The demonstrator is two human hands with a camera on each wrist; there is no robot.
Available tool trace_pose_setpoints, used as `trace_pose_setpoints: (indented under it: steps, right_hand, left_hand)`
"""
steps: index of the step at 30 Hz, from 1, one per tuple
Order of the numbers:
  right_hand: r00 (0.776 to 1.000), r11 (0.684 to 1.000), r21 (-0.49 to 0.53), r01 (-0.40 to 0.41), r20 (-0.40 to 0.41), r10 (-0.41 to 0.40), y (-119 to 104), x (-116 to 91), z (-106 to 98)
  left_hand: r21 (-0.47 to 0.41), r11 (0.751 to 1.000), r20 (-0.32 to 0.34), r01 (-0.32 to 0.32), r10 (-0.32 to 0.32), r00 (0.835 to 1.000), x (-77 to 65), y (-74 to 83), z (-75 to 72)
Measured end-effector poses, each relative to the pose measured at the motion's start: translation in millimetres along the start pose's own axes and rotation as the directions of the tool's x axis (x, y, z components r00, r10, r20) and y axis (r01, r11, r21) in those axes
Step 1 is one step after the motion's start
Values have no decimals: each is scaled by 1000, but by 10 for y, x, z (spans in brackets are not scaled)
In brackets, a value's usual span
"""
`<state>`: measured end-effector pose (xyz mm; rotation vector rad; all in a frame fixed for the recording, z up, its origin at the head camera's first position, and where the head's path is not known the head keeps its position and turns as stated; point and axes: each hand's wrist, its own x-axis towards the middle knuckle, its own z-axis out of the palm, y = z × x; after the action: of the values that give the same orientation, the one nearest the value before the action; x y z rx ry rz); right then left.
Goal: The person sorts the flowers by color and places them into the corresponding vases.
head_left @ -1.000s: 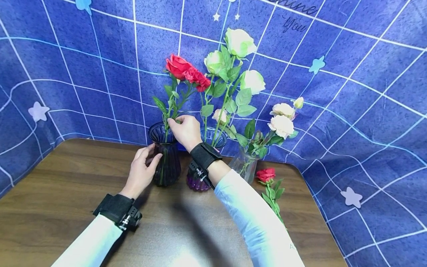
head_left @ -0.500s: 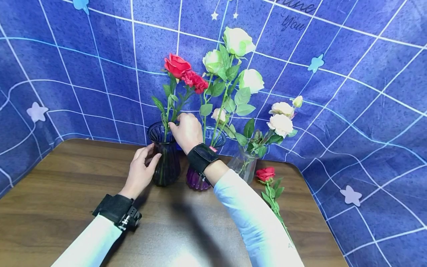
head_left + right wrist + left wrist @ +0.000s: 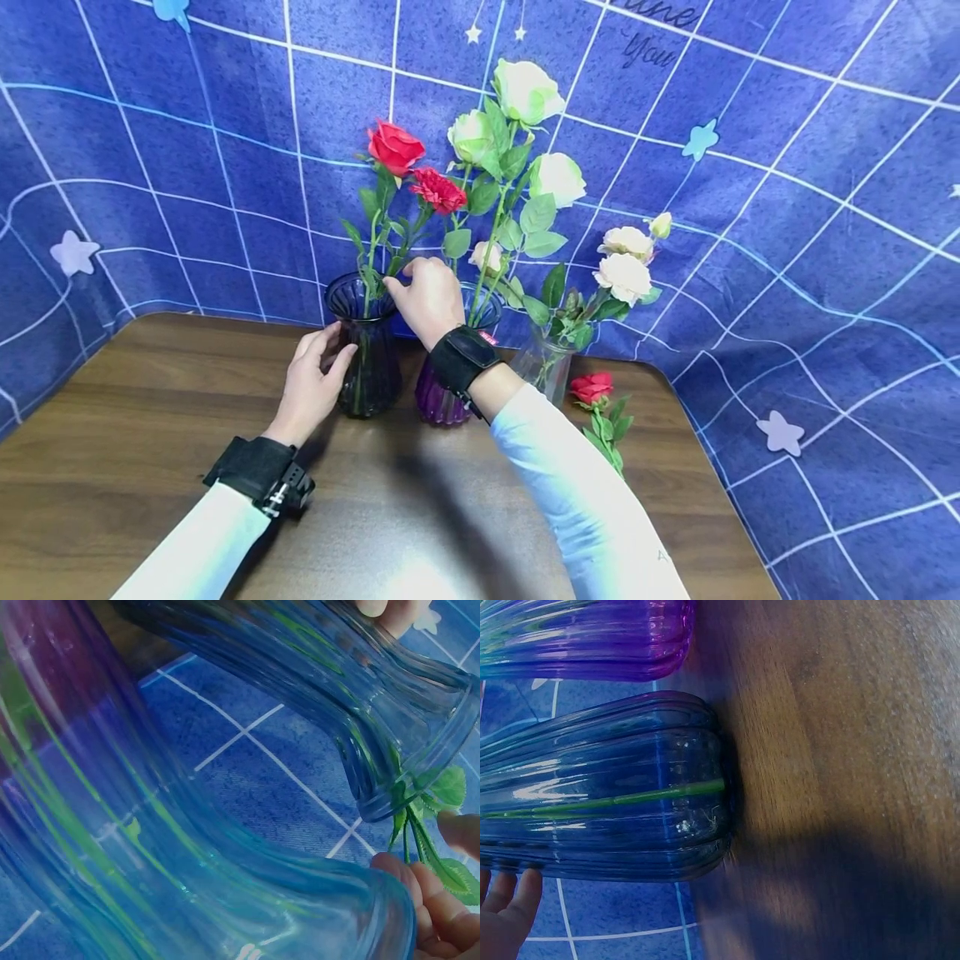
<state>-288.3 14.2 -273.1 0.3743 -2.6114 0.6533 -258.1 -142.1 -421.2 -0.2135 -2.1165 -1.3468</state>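
A dark fluted glass vase (image 3: 367, 379) stands upright at the table's back left. My left hand (image 3: 307, 387) holds its left side, the thumb over the front and the fingers bent against the glass. Out of the vase rise a red rose (image 3: 395, 148) and a red carnation (image 3: 438, 191). Just above the rim, my right hand (image 3: 429, 300) pinches the carnation's green stem (image 3: 407, 840) between thumb and fingers. One stem reaches the vase's bottom in the left wrist view. Part of the right fingers is hidden in the head view.
Beside it stands a blue-to-purple vase (image 3: 442, 400) with white-green roses (image 3: 558, 178), partly behind my right forearm. A clear vase (image 3: 546, 371) with cream flowers (image 3: 624, 277) is farther right. Another red rose (image 3: 592, 388) lies on the table (image 3: 187, 400). Blue cloth hangs behind.
The carnation has shifted down and away from the red rose, and my right hand has moved slightly right and down with it. My left hand stays at the dark vase.
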Motion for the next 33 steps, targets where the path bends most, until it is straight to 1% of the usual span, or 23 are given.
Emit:
trace_pose_setpoints:
  steps: [5, 9, 12, 17, 24, 27, 33]
  right_hand:
    - [1000, 994, 105, 2, -16, -1, 32, -38, -52]
    - [1000, 981, 196, -2, -27, 7, 59, -73, -108]
    - [999, 970, 242, -9, -27, 16, 79, -107, -164]
    - [999, 963, 270, -11, -27, 19, 118, -162, -241]
    - [1000, 946, 325, 15, -29, -6, 228, -259, -361]
    - [999, 944, 328, 32, -46, -18, 311, -287, -391]
    - [995, 936, 349, 46, -101, -11, 490, -364, -473]
  left_hand:
    - [2, 1000, 8, 14, -14, 1000, -3, 5, -2]
    - [1, 1000, 11, 25, -25, 1000, -11, 9, -4]
    - [1, 1000, 10, 24, -24, 1000, -13, 10, -4]
    - [-3, 1000, 2, 8, -8, 1000, -8, 6, -1]
    - [-3, 1000, -1, 0, 0, 1000, -3, 0, 4]
    - [0, 1000, -2, 5, -5, 1000, 0, -15, 6]
    - [6, 1000, 6, 15, -15, 1000, 1, -20, 8]
